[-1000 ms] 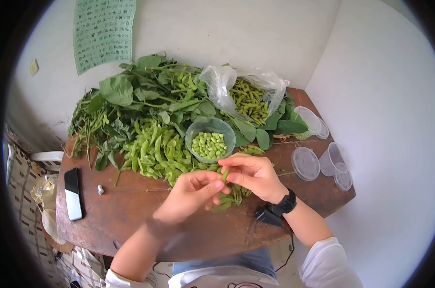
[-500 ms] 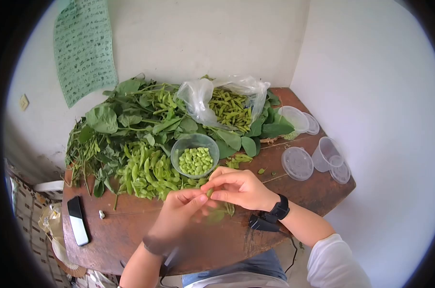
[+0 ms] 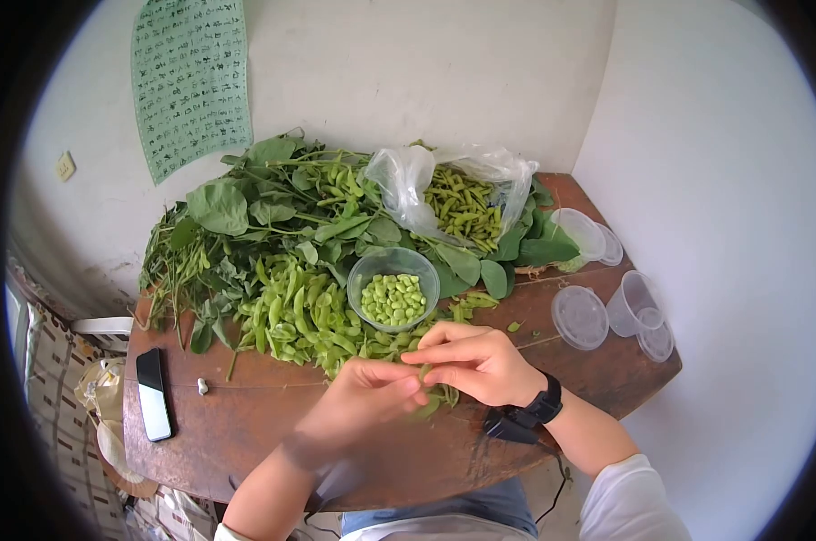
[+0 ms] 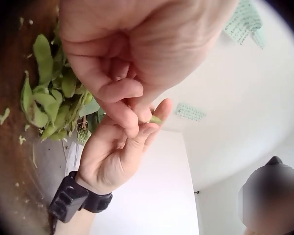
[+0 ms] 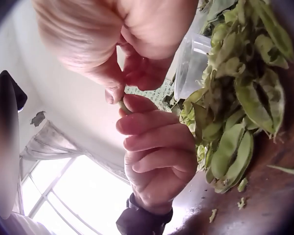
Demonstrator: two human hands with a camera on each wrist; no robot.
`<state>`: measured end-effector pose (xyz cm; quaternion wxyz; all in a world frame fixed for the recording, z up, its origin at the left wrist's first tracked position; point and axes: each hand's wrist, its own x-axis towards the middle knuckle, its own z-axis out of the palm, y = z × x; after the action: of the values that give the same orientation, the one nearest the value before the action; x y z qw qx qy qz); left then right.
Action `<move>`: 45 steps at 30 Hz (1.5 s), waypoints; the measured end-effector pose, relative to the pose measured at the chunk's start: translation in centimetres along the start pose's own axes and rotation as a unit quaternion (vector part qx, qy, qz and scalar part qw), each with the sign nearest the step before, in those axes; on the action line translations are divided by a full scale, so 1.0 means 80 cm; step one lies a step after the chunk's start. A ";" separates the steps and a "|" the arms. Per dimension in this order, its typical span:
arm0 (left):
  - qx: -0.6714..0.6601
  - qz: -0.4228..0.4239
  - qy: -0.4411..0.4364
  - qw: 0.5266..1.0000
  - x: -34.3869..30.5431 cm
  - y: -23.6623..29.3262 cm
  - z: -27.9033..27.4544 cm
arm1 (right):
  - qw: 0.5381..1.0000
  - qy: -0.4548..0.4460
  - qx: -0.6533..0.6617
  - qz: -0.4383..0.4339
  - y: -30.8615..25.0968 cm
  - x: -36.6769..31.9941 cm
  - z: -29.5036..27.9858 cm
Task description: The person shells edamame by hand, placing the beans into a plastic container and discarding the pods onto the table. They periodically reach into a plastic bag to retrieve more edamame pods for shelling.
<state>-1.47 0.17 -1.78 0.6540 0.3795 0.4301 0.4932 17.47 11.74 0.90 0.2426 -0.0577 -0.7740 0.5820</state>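
Both hands meet over the front of the table, just below a clear plastic bowl (image 3: pixel 354 293) that holds shelled green beans (image 3: pixel 393 300). Between their fingertips is a small green soybean pod (image 4: pixel 156 119), mostly covered by fingers. My left hand (image 3: pixel 363 397) pinches one end of it with thumb and forefinger. Thumb and fingers of my right hand (image 3: pixel 484 365) pinch the other end. In the right wrist view only a sliver of the pod (image 5: pixel 123 106) shows. Split pod shells (image 5: pixel 230 156) lie on the table close to the hands.
Left of the bowl is a heap of plump green pods (image 3: pixel 295 311), with leafy stalks (image 3: pixel 218 207) behind. A clear plastic bag (image 3: pixel 399 185) of pods stands at the back. Plastic lids (image 3: pixel 580 317) and a cup (image 3: pixel 626 302) are at right, a phone (image 3: pixel 154 397) at left.
The head view swung left-to-right and back, shifting the whole scene. Both hands stay together, still pinching the pod, with small finger movements.
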 end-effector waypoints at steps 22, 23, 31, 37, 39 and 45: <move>-0.019 0.078 0.061 0.995 0.004 0.007 0.008 | 0.987 0.128 0.093 -0.036 0.018 0.000 0.020; -0.007 0.102 0.060 0.993 0.004 0.010 0.007 | 0.987 0.129 0.092 -0.036 0.018 0.001 0.019; 0.008 0.056 0.023 0.998 0.004 0.011 0.004 | 0.983 0.129 0.127 0.004 0.019 0.002 0.013; 0.017 0.023 -0.007 1.000 0.004 0.014 0.004 | 0.981 0.061 0.180 0.036 0.018 0.002 0.019; 0.012 0.024 -0.008 1.000 0.005 0.014 0.006 | 0.990 0.065 0.125 0.004 0.026 0.003 0.020; 0.043 0.089 0.018 0.995 0.008 0.012 0.008 | 0.995 0.079 0.056 -0.024 0.022 0.002 0.017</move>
<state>-1.10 0.94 -0.81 0.5823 0.4352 0.4277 0.5373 16.35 11.16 -1.00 0.3195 -0.0713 -0.7196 0.6124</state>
